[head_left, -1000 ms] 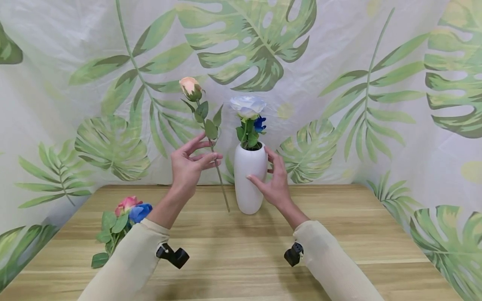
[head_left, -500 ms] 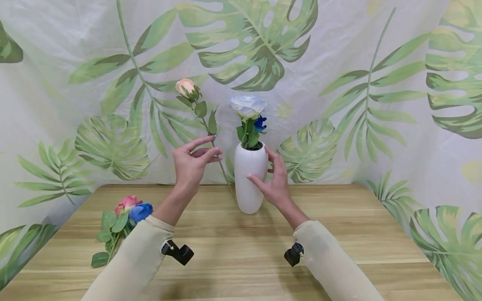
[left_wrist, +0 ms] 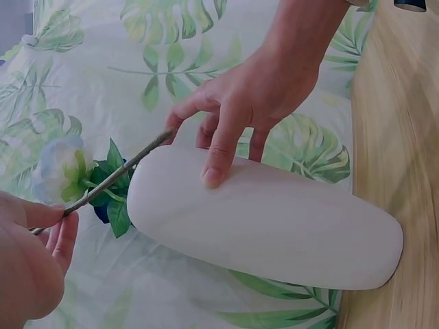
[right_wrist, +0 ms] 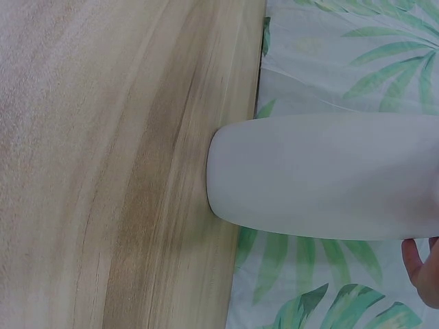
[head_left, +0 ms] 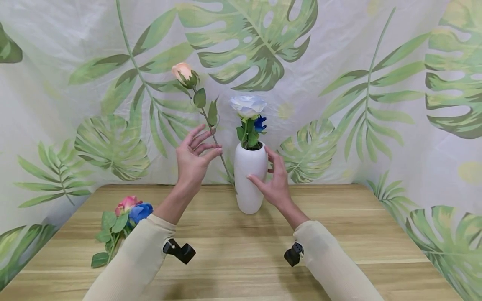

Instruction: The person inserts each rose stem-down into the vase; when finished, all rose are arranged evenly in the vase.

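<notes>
My left hand (head_left: 193,161) pinches the stem of a peach rose (head_left: 183,75) between thumb and fingers. The rose leans left with its bloom up, and its lower stem passes just left of the white vase (head_left: 246,179) in the head view. In the left wrist view the bare end of the stem (left_wrist: 130,164) lies across the vase's mouth side, near the right hand's index finger. My right hand (head_left: 278,179) grips the upright vase near its upper right side, thumb in front. A white rose (head_left: 247,106) and a small blue flower (head_left: 260,124) stand in the vase.
A pink rose (head_left: 128,204) and a blue rose (head_left: 140,212) with green leaves lie on the wooden table (head_left: 241,259) at the left, partly behind the left sleeve (head_left: 132,259). A leaf-printed cloth (head_left: 346,62) hangs behind the table.
The peach rose has tilted further left and risen, its stem end now higher beside the vase. My left hand has shifted slightly right, and its fingers have spread upward. The right hand and vase stay put.
</notes>
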`<state>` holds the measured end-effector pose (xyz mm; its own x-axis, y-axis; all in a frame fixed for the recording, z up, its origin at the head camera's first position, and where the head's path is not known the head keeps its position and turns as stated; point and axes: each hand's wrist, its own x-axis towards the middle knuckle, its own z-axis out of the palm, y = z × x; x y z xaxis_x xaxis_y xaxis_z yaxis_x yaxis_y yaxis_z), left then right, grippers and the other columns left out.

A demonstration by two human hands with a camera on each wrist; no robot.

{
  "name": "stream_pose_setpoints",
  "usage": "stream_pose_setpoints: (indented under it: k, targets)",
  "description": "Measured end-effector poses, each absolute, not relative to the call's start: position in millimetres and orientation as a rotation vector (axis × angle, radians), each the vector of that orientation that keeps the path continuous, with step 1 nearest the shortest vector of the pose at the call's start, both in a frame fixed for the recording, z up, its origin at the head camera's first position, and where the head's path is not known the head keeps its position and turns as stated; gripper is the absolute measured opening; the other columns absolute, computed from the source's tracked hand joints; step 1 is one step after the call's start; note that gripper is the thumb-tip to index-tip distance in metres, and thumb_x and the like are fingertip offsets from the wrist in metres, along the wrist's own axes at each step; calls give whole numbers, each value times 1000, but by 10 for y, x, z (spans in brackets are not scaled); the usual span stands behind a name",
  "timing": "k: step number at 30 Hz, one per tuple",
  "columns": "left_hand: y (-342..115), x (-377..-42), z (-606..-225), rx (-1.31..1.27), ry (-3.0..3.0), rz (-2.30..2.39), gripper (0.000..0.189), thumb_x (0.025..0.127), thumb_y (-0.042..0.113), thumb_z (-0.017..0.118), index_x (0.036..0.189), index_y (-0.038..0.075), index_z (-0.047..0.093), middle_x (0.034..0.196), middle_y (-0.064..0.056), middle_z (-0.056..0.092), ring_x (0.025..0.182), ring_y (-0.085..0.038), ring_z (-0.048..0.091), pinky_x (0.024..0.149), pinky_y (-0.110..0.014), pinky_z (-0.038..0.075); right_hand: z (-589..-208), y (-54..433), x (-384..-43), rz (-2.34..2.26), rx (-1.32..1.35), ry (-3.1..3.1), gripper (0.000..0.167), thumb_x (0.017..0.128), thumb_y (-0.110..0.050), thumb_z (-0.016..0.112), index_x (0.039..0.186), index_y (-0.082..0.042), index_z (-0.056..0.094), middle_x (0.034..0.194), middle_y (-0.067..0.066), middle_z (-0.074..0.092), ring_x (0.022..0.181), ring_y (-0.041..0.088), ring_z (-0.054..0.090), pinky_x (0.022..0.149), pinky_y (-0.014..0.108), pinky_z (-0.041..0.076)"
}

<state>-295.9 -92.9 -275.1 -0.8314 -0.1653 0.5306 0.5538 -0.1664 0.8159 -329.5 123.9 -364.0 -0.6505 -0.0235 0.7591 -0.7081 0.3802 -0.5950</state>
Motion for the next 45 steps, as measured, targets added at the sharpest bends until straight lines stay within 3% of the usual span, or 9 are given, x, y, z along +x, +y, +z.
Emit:
stream_pose_setpoints:
  k: [3,6,9,17,26,40,45]
  targets:
    - [-916,-2972,-2749,-431,-1578,-2036,60,84,-22,72,140,-6,57,121,-22,73,84,-11,73,84,-28,63,-3643,1243,-3298,1299,625,-1978,88,78,-10,91,152,-1,43,143,26,48,126,43,55,86,57,59]
    - [-905,-2985,-2753,-423,-1517,-2041,48,85,-21,72,131,-10,62,102,-12,79,84,-11,73,82,-28,63,-3646,1246,-3303,1292,627,-1980,88,79,-11,91,152,-1,43,142,27,48,125,45,55,85,57,59]
    - [-888,-2986,-2747,-441,-1438,-2084,49,86,-22,70,133,-10,62,93,-1,78,82,-13,74,78,-31,64,-3643,1246,-3300,1288,629,-1979,88,79,-11,91,152,-1,43,142,27,48,125,44,55,85,56,59]
    - [-828,-2964,-2714,-435,-1401,-2098,61,89,-16,71,146,-3,55,100,-7,71,71,-15,76,69,-35,65,-3643,1246,-3301,1267,636,-1973,88,79,-10,91,152,-1,43,142,27,48,125,42,56,84,56,60]
    - [-747,-3014,-2688,-461,-1312,-2103,50,86,-18,73,134,-7,64,108,-25,69,72,-15,75,68,-35,65,-3629,1250,-3281,1283,632,-1983,89,79,-10,91,153,-2,42,142,26,48,125,43,56,85,54,60]
    - [-653,-3155,-2627,-375,-1102,-1999,48,83,-19,76,128,-8,66,100,-9,70,70,-17,74,67,-35,65,-3637,1244,-3301,1291,634,-1974,88,79,-10,91,152,-1,43,141,25,49,125,43,55,85,56,59]
    - [-620,-3200,-2595,-351,-1039,-1971,49,83,-20,75,128,-12,61,101,-11,68,70,-18,73,66,-34,65,-3623,1241,-3288,1299,631,-1980,88,79,-10,91,152,-2,43,141,25,49,125,43,55,86,56,59]
